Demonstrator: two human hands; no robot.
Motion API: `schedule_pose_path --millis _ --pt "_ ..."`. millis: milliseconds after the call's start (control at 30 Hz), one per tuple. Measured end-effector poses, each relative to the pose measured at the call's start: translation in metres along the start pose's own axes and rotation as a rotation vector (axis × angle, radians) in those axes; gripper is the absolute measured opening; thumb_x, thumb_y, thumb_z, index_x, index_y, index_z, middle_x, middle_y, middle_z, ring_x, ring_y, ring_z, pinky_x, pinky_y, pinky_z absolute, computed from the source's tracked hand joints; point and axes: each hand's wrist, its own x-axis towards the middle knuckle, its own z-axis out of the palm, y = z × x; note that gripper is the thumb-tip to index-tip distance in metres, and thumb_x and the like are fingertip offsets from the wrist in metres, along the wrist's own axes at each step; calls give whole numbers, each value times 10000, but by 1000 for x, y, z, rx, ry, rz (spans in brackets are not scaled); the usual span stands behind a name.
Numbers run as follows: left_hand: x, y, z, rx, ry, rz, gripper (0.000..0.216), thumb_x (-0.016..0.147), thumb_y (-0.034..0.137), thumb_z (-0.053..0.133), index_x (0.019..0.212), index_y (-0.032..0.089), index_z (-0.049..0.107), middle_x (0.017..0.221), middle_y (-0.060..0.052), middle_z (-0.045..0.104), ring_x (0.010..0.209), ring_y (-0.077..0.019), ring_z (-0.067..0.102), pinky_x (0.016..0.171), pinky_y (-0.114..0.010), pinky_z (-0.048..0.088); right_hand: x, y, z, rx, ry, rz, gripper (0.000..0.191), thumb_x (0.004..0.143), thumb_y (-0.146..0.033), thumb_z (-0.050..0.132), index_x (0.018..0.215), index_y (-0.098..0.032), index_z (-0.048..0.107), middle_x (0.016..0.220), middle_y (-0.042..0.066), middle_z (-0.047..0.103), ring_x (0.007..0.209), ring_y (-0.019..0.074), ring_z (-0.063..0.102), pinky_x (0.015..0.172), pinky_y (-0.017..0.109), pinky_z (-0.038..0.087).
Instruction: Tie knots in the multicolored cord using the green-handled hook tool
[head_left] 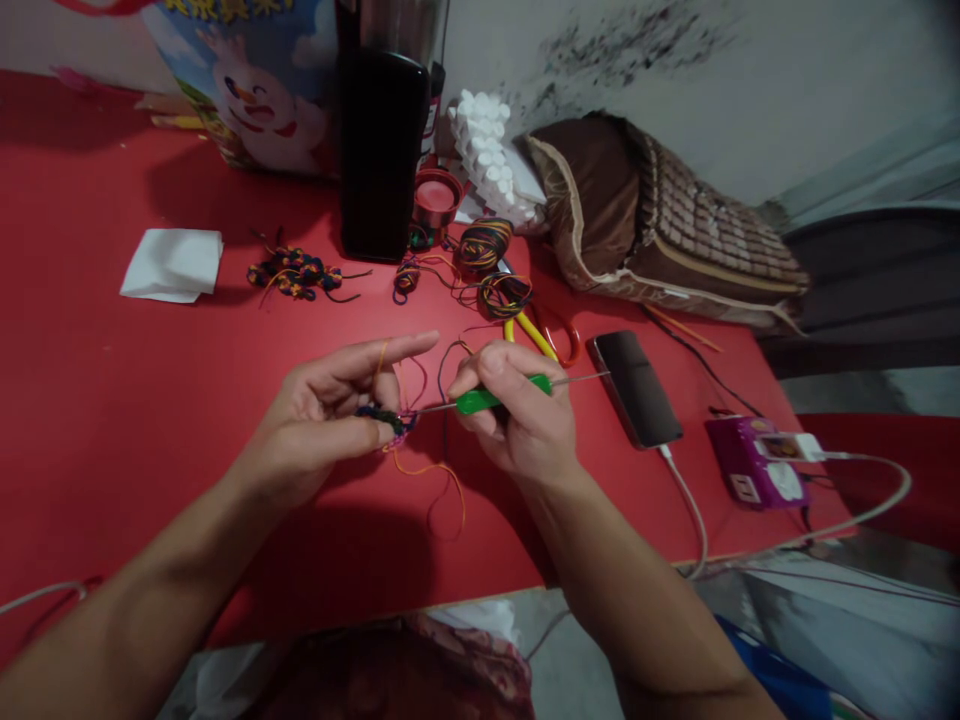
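Observation:
My left hand (334, 405) pinches a small multicoloured crocheted piece (390, 420) between thumb and fingers, with the index finger stretched out and thread running over it. My right hand (517, 405) is closed round a green-handled crochet hook (487, 398). The hook's metal tip touches the crocheted piece. Loose orange and dark threads (439, 480) trail from the piece onto the red table (112, 400).
Skeins of multicoloured thread (487, 265), finished crocheted pieces (292, 272), yellow-and-red scissors (544, 335), a folded white tissue (174, 265), a black bottle (382, 150), a phone (634, 388) on a cable, a purple power strip (754, 470) and a brown cushion (660, 225) lie about.

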Motion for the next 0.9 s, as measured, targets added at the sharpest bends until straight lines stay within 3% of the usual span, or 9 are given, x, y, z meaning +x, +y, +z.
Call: schedule_pose_path --millis 467,700,900 --pt "3 -1 3 203 154 104 666 703 -50 771 1210 370 867 741 27 594 632 -68 501 569 -153 446 -11 -4 3 -317 55 -164 296 1015 -416 736 820 -219 838 622 -32 625 468 66 492 483 245 399" --pt "2 -4 -2 76 87 39 570 770 34 790 1251 332 857 745 28 592 598 -58 484 551 -151 439 -7 -3 0 -205 35 -81 289 1002 -414 756 803 -218 832 553 -45 583 434 62 441 434 233 312" --pt "4 -1 2 -53 71 -36 557 707 41 811 1208 275 875 725 23 617 576 -55 517 545 -145 464 0 -2 1 -71 18 -17 338 960 -446 786 726 -203 804 503 -51 548 401 50 369 413 224 247"
